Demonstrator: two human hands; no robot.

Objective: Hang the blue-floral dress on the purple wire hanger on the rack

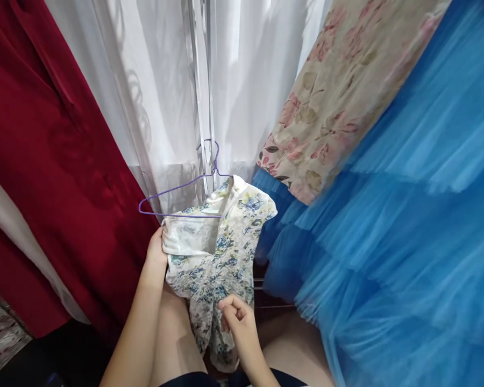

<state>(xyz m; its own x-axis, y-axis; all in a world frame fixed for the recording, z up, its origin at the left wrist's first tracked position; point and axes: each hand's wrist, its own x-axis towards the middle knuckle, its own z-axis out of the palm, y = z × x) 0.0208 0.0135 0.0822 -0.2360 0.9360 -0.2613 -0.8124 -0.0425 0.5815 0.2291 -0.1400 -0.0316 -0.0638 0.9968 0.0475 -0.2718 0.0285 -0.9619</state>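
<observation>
A white garment with a blue floral print (213,258) hangs partly on a purple wire hanger (177,201). My left hand (156,250) grips the garment's upper left edge, fingers closed on the cloth below the hanger's bar. Lower down, my right hand (236,317) pinches the front of the same garment near its hem. The hanger's hook (215,156) stands up against a white sheer curtain (177,97). My bare knees show beneath the garment.
A dark red cloth (44,161) hangs at the left. A bright blue tulle skirt (407,242) fills the right side, with a beige floral fabric (339,91) above it. A metal rack bar (274,306) shows behind the garment.
</observation>
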